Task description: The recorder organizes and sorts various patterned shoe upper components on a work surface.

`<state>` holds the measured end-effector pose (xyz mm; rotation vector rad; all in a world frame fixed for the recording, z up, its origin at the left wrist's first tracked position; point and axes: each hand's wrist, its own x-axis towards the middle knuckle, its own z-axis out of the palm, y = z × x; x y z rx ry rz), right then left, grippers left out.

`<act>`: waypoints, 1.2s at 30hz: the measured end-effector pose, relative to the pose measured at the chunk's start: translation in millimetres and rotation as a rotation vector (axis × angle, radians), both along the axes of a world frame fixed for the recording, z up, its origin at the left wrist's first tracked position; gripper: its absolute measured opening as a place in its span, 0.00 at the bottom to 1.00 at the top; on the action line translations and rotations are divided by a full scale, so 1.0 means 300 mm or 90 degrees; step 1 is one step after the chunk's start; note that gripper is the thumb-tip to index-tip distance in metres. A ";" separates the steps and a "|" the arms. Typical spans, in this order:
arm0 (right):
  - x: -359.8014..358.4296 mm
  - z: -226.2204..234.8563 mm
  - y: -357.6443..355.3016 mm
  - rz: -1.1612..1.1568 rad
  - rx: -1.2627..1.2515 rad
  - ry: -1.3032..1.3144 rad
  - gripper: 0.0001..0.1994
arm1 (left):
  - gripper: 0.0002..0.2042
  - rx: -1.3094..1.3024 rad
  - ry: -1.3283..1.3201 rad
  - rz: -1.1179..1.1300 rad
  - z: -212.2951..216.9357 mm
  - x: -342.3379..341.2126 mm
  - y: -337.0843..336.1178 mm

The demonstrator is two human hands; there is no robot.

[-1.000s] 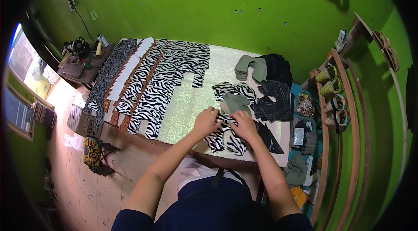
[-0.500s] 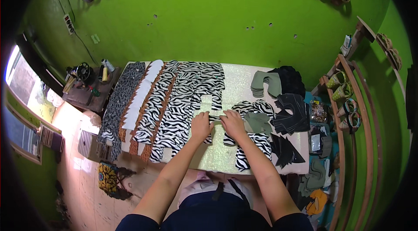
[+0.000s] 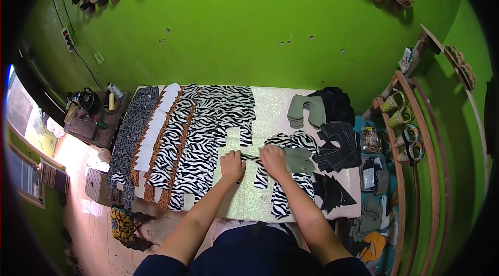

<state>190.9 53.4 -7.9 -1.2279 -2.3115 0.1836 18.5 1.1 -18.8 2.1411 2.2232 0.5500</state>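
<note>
Sewing machine at 9 o'clock, far left. Zebra-print strips laid w/ edges overlapping, approx 10 o'clock of left hand. Left hand flat on table, fingers curled onto zebra cut piece. Right hand just beside, pinching same piece. Green pieces at 1 o'clock, black pieces at 3.

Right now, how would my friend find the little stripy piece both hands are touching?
Start at the glittery pale table against the green wall. Near its front edge, the left hand and right hand meet over a narrow zebra-print strip. Unlike the long zebra sheets lying left of it, it is small and pinched between both hands.
</note>
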 end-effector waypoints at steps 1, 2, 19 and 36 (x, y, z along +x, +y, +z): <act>0.022 -0.003 0.046 -0.024 -0.058 0.031 0.14 | 0.18 0.004 -0.028 0.014 0.015 0.015 0.000; 0.045 -0.008 0.079 -0.026 -0.059 0.033 0.14 | 0.18 0.003 -0.026 0.012 0.011 0.028 -0.001; 0.172 0.028 0.185 -0.164 -0.069 -0.013 0.09 | 0.15 -0.071 -0.135 -0.186 0.057 0.167 0.235; 0.217 0.022 0.145 0.036 0.097 -0.099 0.05 | 0.13 -0.090 -0.106 -0.258 0.008 0.212 0.276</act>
